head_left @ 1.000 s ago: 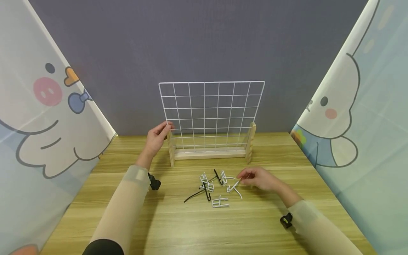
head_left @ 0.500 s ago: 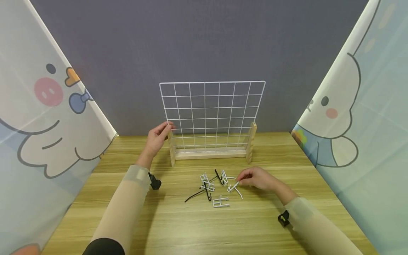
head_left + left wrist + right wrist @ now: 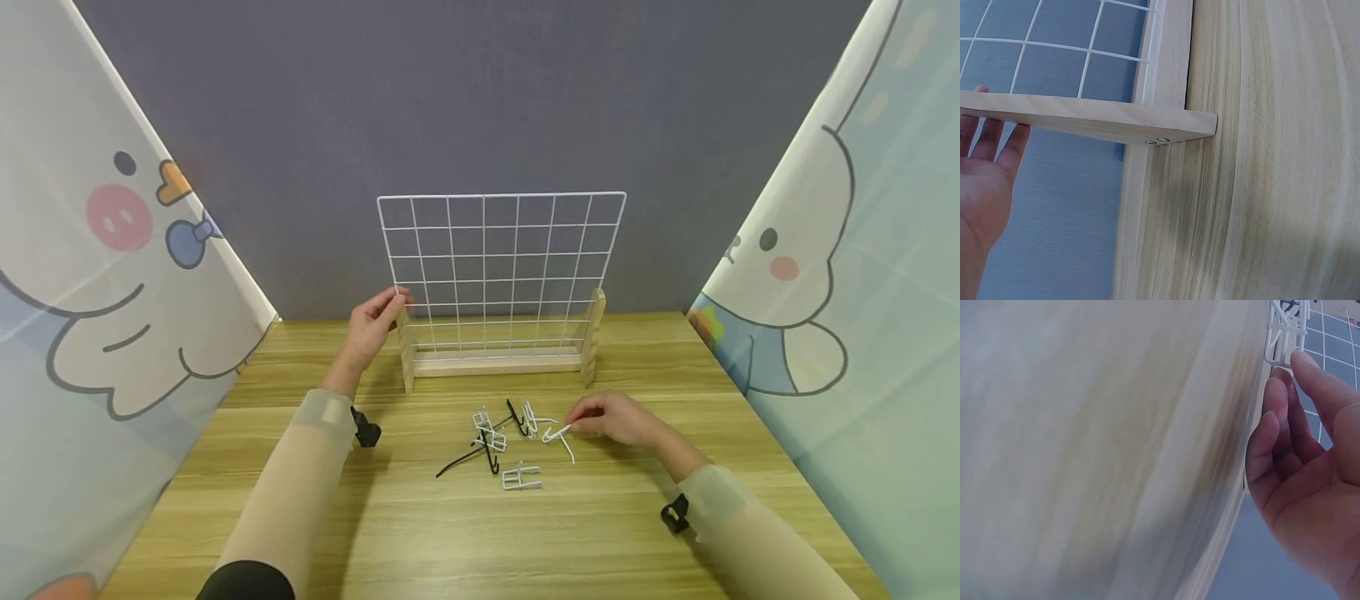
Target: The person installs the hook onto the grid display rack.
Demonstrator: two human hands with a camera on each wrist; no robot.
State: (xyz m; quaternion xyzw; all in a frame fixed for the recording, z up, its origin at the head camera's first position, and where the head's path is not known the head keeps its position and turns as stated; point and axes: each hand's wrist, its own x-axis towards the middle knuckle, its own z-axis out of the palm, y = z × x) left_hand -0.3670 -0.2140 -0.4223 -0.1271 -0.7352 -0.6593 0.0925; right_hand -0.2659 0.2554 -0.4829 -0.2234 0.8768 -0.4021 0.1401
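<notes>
My left hand [image 3: 369, 323] grips the left wooden upright [image 3: 407, 360] of a stand that holds a white wire grid panel [image 3: 501, 195]. In the left wrist view, the fingers of my left hand [image 3: 988, 181] lie against that upright, one fingertip showing past its edge. My right hand [image 3: 615, 419] pinches a white wire hook [image 3: 557, 432] between thumb and index finger, with the hook's long prong slanting downward. The right wrist view shows the white hook at the fingertips of my right hand [image 3: 1310, 450], partly cut off by the frame.
Left of the right hand lie several loose hooks: a black hook [image 3: 489, 454] with a long arm, another black hook [image 3: 517, 417], a white one [image 3: 529, 419], a tangled white one [image 3: 491, 439] and a white one nearer me [image 3: 521, 477]. A dark wall [image 3: 495, 92] stands behind.
My right hand has pinched the white hook and moved it slightly right, away from the other hooks. My left hand stays on the upright.
</notes>
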